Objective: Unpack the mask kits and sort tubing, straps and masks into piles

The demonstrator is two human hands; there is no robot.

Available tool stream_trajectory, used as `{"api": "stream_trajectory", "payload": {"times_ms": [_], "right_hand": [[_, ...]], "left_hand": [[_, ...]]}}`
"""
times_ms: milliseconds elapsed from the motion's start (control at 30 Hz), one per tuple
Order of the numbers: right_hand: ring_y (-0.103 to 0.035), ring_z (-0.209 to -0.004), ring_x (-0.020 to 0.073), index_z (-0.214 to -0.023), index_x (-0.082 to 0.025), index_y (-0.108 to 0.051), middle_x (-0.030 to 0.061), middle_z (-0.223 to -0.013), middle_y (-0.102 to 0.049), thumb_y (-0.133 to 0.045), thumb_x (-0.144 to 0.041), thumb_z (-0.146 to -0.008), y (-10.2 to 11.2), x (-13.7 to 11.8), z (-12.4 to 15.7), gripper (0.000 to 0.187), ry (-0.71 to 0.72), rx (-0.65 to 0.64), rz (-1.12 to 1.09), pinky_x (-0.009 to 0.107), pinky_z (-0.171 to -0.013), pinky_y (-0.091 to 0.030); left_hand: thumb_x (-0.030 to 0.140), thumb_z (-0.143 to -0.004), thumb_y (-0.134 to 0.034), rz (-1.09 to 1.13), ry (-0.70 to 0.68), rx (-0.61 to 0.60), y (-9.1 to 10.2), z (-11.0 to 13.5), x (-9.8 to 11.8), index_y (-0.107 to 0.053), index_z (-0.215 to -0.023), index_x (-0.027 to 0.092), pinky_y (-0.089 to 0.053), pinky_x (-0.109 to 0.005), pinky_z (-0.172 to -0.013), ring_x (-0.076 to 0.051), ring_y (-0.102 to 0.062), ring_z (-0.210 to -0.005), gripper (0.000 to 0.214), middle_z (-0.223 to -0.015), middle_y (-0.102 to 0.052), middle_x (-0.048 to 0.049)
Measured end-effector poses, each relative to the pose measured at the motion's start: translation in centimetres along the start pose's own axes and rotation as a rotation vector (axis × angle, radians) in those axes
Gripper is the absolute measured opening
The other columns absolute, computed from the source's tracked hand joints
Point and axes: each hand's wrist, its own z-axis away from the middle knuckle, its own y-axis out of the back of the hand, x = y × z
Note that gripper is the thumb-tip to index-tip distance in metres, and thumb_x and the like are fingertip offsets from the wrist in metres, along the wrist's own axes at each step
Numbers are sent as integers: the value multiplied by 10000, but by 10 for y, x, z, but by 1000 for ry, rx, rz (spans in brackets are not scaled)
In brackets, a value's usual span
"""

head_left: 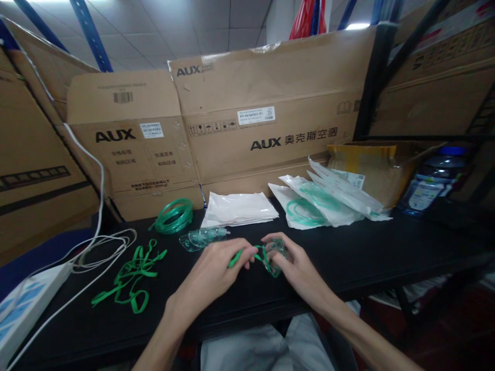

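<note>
My left hand point(218, 263) pinches a green elastic strap point(236, 257) just above the black table point(348, 257). My right hand point(292, 265) is closed around a clear plastic mask point(277, 250), and the strap runs into it. The two hands meet at the table's middle, close to my body. Another clear mask point(201, 238) lies just beyond my left hand. A coil of green tubing point(174, 215) sits behind that mask.
Loose green straps point(129, 278) lie at the left, beside white cables point(96, 247) and a power strip point(23, 304). Empty white bags point(237, 208) and sealed packs point(328, 198) lie further back. Cardboard boxes point(266, 118) wall the rear. A jar point(433, 180) stands at the right.
</note>
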Motion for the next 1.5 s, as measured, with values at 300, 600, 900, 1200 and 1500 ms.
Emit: {"api": "stream_trajectory", "payload": {"times_ms": [300,600,900,1200,1500], "right_hand": [[-586,-801,179,-1016,-208,-593,-2,-864,-615,-550,-237,-833,-4,3,2,191,40,58,53,306,-742,-457],[-549,-692,152,-889,-219,-533,-27,-760,-557,-541,-343,-966,-10,1,11,146,170,112,266,274,-680,-424],[-547,-692,155,-865,-229,-508,-31,-753,-543,-545,-384,-964,-13,6,6,188,160,219,284,264,-676,-424],[-574,-723,191,-864,-228,-571,-1,-762,-595,-569,-501,-893,-2,16,1,275,42,317,253,290,-683,-442],[-603,-778,202,-869,-220,-612,19,-815,-642,-556,-510,-910,-5,14,4,298,55,191,280,282,-683,-460]], "left_hand": [[427,-1014,-539,-12,184,75,11,1,-13,-785,-1000,225,-470,-260,-887,-225,-719,-971,319,-1048,-801,-6],[378,-1047,-494,-7,73,-76,-25,-4,7,-658,-875,212,-384,-228,-732,-134,-610,-764,289,-779,-643,47],[245,-964,-541,45,68,-133,0,4,28,-526,-665,179,-310,-212,-615,-85,-405,-597,307,-607,-445,79],[323,-936,-557,-73,159,111,63,40,51,-571,-605,180,-358,-201,-601,-87,-479,-546,361,-553,-516,67],[618,-868,-500,-343,855,308,129,90,-81,-700,-786,216,-456,-263,-570,-196,-637,-558,457,-621,-691,-3]]}}
